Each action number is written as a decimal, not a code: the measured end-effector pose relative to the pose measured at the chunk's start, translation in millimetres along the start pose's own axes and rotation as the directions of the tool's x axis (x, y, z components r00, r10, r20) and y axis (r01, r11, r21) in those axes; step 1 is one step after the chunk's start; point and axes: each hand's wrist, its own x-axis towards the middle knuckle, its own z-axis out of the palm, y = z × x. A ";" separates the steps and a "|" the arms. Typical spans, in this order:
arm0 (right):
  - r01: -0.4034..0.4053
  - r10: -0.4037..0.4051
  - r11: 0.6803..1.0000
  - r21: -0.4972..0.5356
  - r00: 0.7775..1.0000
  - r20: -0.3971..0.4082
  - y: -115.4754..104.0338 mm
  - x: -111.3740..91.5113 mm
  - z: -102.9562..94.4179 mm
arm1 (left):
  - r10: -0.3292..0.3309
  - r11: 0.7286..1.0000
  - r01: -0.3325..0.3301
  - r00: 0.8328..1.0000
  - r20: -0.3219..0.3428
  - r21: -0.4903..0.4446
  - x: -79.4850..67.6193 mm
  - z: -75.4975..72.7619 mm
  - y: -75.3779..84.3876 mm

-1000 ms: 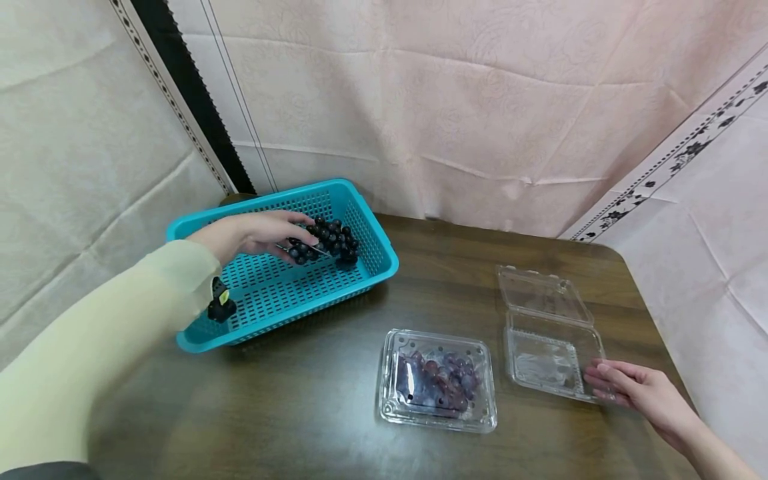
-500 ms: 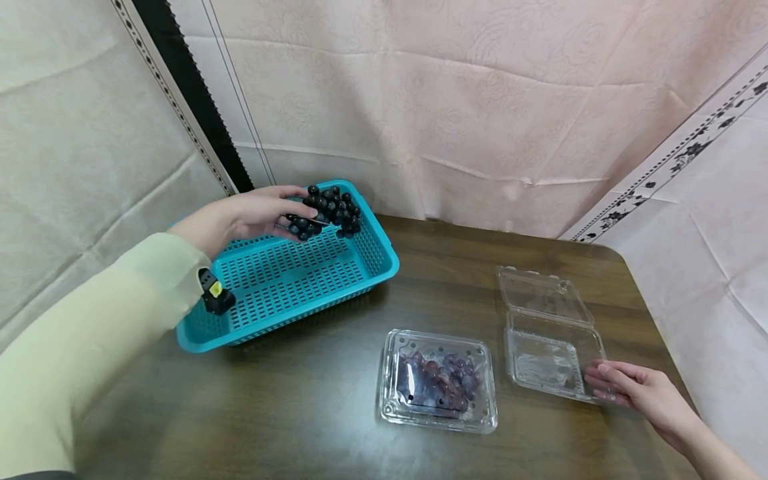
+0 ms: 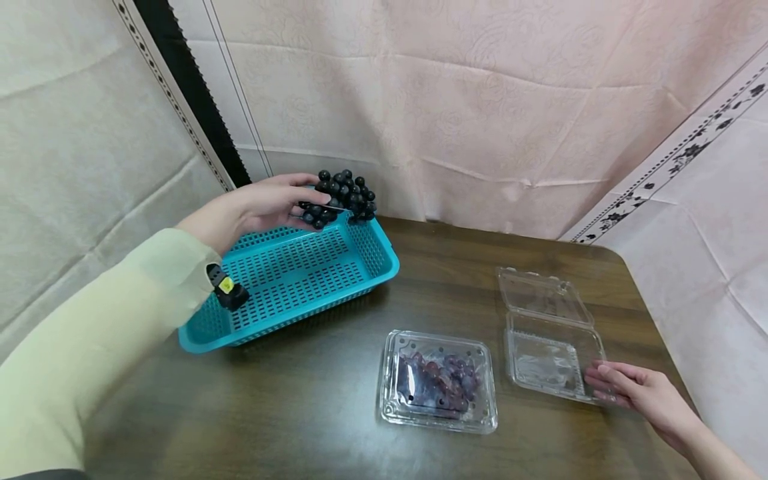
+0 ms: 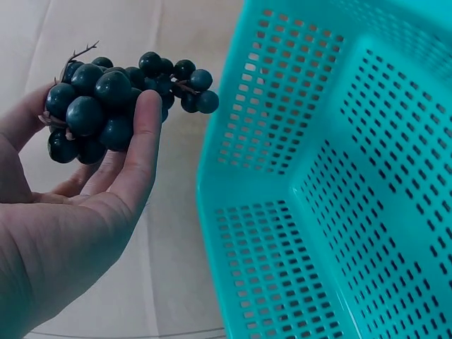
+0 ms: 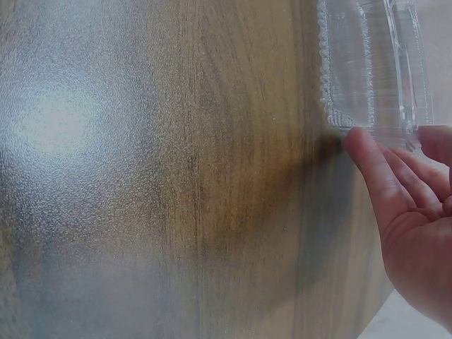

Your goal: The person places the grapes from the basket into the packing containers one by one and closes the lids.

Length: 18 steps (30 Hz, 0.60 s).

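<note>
My left hand [image 3: 264, 207] grips a bunch of black grapes [image 3: 355, 195], raised over the far side of the blue plastic basket [image 3: 300, 270]. In the left wrist view, fingers and thumb curl round the grapes [image 4: 102, 106], and a thin bare stem sticks out at the top. On the right, my right hand [image 3: 645, 393] holds the near right corner of a clear plastic clamshell box [image 3: 546, 357], whose lid lies back, away from me. The right wrist view shows my thumb at the rim of the box [image 5: 367, 63] and fingers against its wall.
A closed clamshell box [image 3: 438, 383] with reddish-purple grapes inside stands between the basket and the other box. All of these are on a dark wooden table [image 3: 300, 413]. Pale cloth [image 3: 480, 120] hangs behind and at both sides.
My left hand has lifted the black grapes up out of the basket and moved slightly to the right. The right hand and both clear boxes have stayed in place.
</note>
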 end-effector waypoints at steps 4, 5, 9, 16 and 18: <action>-0.004 0.004 1.000 0.003 1.000 -0.002 0.1 -0.3 0.4 | 0.015 1.000 -0.015 1.000 0.010 -0.004 1.2 5.6 5.6; -0.001 0.001 1.000 0.007 1.000 0.002 0.3 -0.4 0.5 | 0.018 1.000 -0.018 1.000 0.012 -0.001 1.6 7.5 7.2; -0.005 0.005 1.000 0.023 1.000 -0.002 1.0 -0.2 1.4 | 0.035 0.999 -0.035 0.999 0.026 0.001 4.1 17.3 13.9; 0.010 -0.009 0.999 0.042 1.000 -0.007 2.3 0.1 1.9 | 0.056 0.998 -0.056 0.997 0.049 0.002 13.9 38.7 25.6; 0.005 -0.004 0.999 0.037 1.000 -0.012 1.6 0.2 2.0 | 0.064 0.998 -0.065 0.996 0.059 0.011 16.5 45.9 29.2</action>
